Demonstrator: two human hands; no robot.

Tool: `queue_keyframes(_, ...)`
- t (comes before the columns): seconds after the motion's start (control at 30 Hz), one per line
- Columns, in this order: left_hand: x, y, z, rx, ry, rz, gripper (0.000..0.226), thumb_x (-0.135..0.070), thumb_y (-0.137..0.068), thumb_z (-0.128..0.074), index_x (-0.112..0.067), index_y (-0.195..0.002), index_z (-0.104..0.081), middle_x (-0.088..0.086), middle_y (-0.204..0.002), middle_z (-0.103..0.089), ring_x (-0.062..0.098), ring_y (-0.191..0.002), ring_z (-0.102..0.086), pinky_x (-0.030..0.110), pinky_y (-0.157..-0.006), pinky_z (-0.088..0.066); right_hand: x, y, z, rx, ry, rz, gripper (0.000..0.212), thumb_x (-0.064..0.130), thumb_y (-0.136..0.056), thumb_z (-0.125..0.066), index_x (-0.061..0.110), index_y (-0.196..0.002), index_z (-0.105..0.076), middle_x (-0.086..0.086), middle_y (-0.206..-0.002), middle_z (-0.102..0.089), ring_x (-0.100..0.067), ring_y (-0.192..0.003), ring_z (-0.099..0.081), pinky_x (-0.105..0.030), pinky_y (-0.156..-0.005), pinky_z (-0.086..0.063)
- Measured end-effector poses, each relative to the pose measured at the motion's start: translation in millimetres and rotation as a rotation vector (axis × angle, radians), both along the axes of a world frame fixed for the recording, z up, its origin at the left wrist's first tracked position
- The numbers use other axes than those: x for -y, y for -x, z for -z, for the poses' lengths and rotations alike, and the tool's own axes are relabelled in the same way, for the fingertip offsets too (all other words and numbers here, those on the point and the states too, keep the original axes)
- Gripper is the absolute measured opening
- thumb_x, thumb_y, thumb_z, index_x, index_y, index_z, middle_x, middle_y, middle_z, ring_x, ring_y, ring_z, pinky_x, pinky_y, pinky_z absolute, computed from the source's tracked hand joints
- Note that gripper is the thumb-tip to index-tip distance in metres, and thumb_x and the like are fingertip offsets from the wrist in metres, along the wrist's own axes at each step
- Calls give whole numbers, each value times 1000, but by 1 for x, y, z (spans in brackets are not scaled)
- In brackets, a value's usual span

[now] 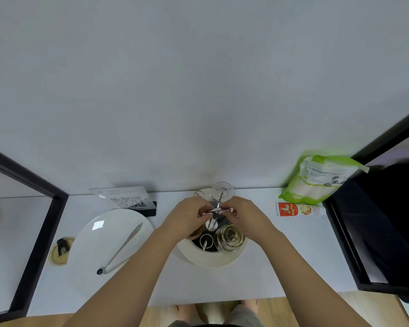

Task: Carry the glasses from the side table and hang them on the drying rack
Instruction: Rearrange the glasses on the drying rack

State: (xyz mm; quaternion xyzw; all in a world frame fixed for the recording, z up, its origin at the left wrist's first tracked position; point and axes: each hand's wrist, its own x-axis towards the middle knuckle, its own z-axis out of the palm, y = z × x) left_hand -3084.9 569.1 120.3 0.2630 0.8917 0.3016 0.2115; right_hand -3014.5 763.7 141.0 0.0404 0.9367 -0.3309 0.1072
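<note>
The drying rack is a metal stand with pegs on a round white tray in the middle of the white table. A clear glass hangs upside down at its back. Another glass hangs at the front right. The rim of an amber-tinted glass shows under my left wrist. My left hand and my right hand meet over the rack. The fingers of both pinch the shiny metal top piece from either side. One front peg stands bare.
A white oval plate with metal tongs lies to the left, a QR-code sign behind it. A coaster sits by the black frame. At the right are a green bag, a red tube and dark cloth.
</note>
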Motion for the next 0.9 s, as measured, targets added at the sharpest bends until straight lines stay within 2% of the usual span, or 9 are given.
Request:
queue_keyframes(0.1, -2, 0, 0, -21, 25, -23, 16, -26, -95, -68, -23, -109, -74, -4, -102, -70, 14, -95, -64, 31, -87, -51, 3, -2, 0, -8, 3, 19, 26, 15, -99, -58, 18, -122, -71, -1, -113, -68, -17, -101, -62, -22, -85, -45)
queue_keyframes(0.23, -4, 0, 0, -31, 50, -30, 15, -27, -96, -66, -24, -108, -75, -4, -101, -71, 15, -95, -65, 33, -89, -51, 6, -3, 0, -27, -4, 39, 26, 14, -101, -55, 15, -122, -71, -5, -114, -69, -20, -105, -62, -29, -91, -48)
queue_keyframes(0.4, -4, -1, 3, -16, 18, -73, 16, -25, -96, -67, -23, -109, -76, -7, -101, -71, 11, -94, -65, 26, -87, -50, 7, -7, 3, -34, -3, 59, 27, 16, -102, -53, 15, -123, -70, -5, -115, -68, -20, -105, -61, -22, -86, -43)
queue_keyframes(0.5, -4, -2, 4, -17, -10, -88, 17, -23, -96, -67, -22, -111, -76, -8, -103, -72, 9, -94, -64, 22, -87, -47, 7, -8, 5, -21, -26, 48, 28, 19, -103, -52, 15, -124, -69, -5, -115, -67, -20, -105, -61, -23, -86, -44)
queue_keyframes(0.77, -3, -3, 6, -20, -21, -101, 17, -23, -96, -67, -22, -110, -77, -8, -103, -73, 9, -94, -64, 25, -89, -49, 7, -8, 5, -21, -20, 45, 27, 18, -103, -52, 16, -122, -70, -4, -112, -67, -20, -101, -61, -27, -85, -47)
queue_keyframes(0.9, -4, -4, 6, -10, -24, -113, 17, -23, -96, -67, -23, -110, -77, -8, -103, -72, 8, -93, -63, 20, -85, -47, 8, -9, 5, -25, -8, 56, 27, 18, -103, -53, 17, -123, -70, -5, -112, -68, -20, -103, -61, -29, -88, -49)
